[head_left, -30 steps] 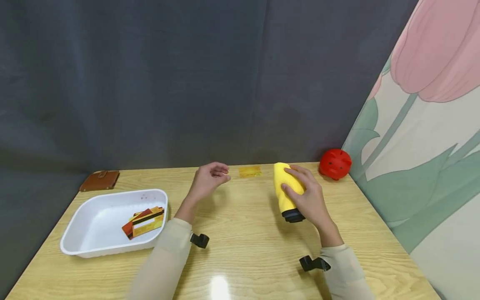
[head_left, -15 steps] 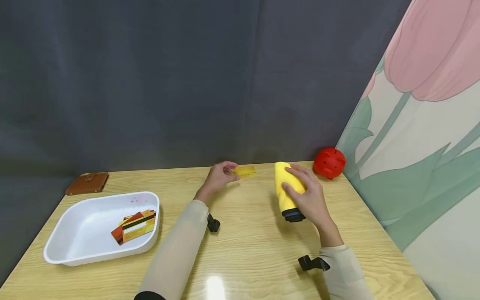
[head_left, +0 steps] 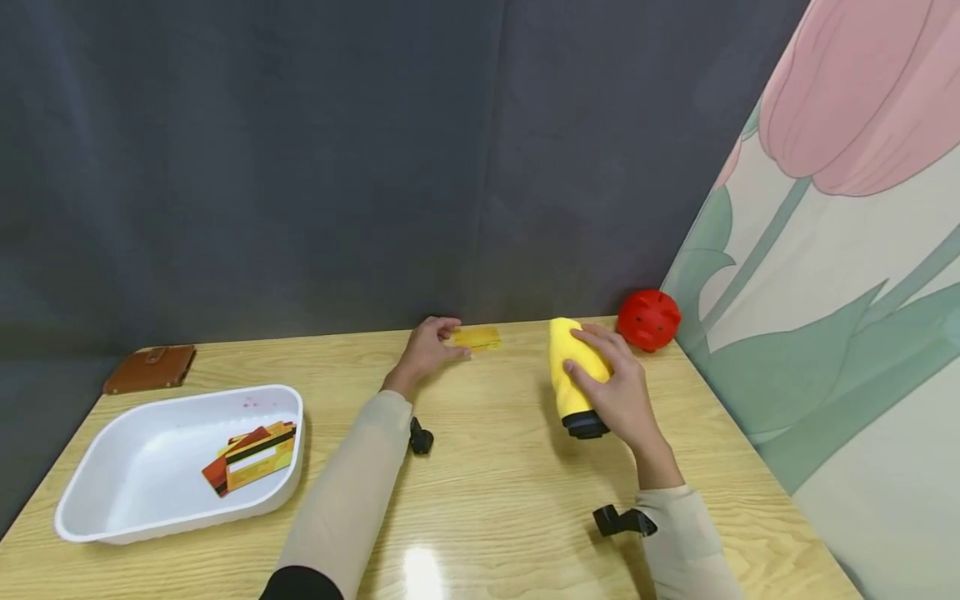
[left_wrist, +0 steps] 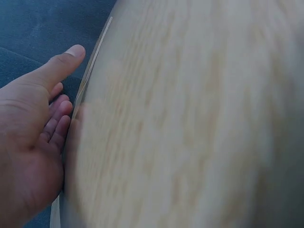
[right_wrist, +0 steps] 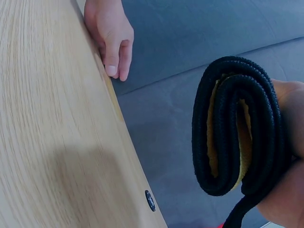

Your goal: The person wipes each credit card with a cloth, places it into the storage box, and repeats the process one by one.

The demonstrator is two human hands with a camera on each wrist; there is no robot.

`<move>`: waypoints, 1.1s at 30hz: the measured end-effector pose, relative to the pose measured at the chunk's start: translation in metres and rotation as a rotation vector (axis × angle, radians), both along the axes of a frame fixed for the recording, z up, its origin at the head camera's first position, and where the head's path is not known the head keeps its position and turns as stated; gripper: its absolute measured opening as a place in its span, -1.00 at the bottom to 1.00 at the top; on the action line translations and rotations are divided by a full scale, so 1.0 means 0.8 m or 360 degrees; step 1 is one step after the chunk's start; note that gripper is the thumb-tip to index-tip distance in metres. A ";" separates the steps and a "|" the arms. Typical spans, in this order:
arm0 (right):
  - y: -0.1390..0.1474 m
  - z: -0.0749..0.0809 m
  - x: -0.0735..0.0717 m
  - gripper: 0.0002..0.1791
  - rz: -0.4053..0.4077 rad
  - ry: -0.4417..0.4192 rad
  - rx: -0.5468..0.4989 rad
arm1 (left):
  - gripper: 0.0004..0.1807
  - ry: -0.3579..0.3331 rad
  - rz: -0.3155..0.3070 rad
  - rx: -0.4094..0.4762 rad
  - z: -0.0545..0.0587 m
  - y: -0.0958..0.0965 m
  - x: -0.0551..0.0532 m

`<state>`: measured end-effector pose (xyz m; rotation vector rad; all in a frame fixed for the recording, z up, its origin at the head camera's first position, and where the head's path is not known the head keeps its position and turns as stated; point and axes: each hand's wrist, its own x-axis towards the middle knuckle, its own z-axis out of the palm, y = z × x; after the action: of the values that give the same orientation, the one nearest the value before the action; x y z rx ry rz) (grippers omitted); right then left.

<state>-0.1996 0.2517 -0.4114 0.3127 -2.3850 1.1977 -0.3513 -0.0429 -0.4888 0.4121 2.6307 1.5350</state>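
Note:
My left hand [head_left: 427, 350] is at the table's far edge, by the left end of a yellow bank card [head_left: 477, 337] that lies flat. Its thumb and fingers are spread apart about that end. In the left wrist view the thumb [left_wrist: 64, 61] points out straight, and the card shows only as a thin edge at most. My right hand [head_left: 618, 387] grips a rolled yellow cloth [head_left: 570, 371] with black edging, tilted above the table. Seen end-on in the right wrist view, the cloth [right_wrist: 225, 123] shows folded black layers with yellow inside.
A white tray [head_left: 112, 442] with several bank cards [head_left: 255, 458] stands at the left. Behind it lies a brown leather wallet [head_left: 150, 369]. A red piggy bank [head_left: 648, 320] sits at the back right corner. A dark curtain [head_left: 300, 167] hangs behind the table [head_left: 487, 467].
My left hand has moved right and reached the yellow card's end. The right hand keeps its grip on the rolled cloth. The whole view has turned a little to the right.

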 end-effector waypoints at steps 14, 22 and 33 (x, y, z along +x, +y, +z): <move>0.004 0.003 0.005 -0.50 -0.0013 -0.0048 -0.0006 | -0.42 -0.0013 -0.0007 -0.0297 0.006 0.003 0.004; 0.000 0.003 0.003 -0.50 -0.0011 -0.0052 -0.0013 | -0.55 -0.0089 0.0028 -0.0358 0.011 -0.001 0.004; -0.003 0.001 -0.006 -0.50 0.0004 -0.0038 -0.0012 | -0.47 -0.0028 0.0037 -0.0267 0.014 -0.010 0.006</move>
<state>-0.2047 0.2491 -0.4105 0.3007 -2.4007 1.2177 -0.3461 -0.0508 -0.4776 0.3546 2.7323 1.3034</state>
